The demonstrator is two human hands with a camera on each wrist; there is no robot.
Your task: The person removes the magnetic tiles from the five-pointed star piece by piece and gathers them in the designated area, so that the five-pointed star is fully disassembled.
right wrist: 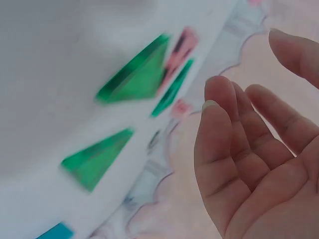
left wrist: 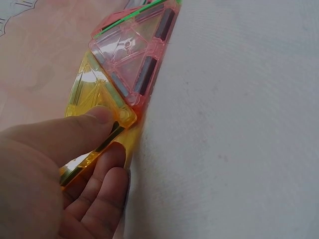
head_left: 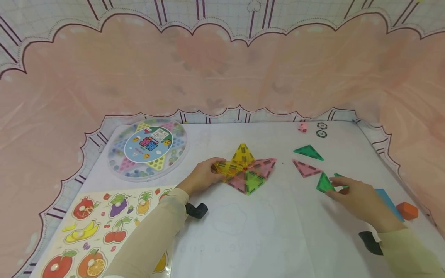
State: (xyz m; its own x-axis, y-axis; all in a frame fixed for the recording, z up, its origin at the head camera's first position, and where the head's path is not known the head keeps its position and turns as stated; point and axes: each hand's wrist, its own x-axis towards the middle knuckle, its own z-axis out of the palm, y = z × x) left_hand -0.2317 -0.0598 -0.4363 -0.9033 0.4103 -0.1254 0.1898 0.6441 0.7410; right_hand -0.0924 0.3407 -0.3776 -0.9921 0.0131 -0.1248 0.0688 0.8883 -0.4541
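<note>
My left hand (head_left: 204, 177) pinches a yellow triangular magnetic tile (left wrist: 89, 92) between thumb and fingers. That tile is joined edge to edge with another yellow tile (head_left: 242, 155), pink tiles (head_left: 263, 168) and a light-green tile (head_left: 254, 181), fanned around a common corner. In the left wrist view the group stands slightly tilted over the white surface. My right hand (head_left: 361, 197) hovers above the right side, fingers loosely bent and holding nothing in the right wrist view. Below it lie two green triangles, one (right wrist: 137, 74) larger in that view than the other (right wrist: 99, 159).
Beyond the right hand lie a pink triangle (head_left: 306, 168) and a green triangle (head_left: 308, 152). A blue piece (head_left: 390, 204) and an orange block (head_left: 407, 211) are at the right edge. On the left are a round game box (head_left: 116, 156) and a fruit puzzle board (head_left: 99, 210).
</note>
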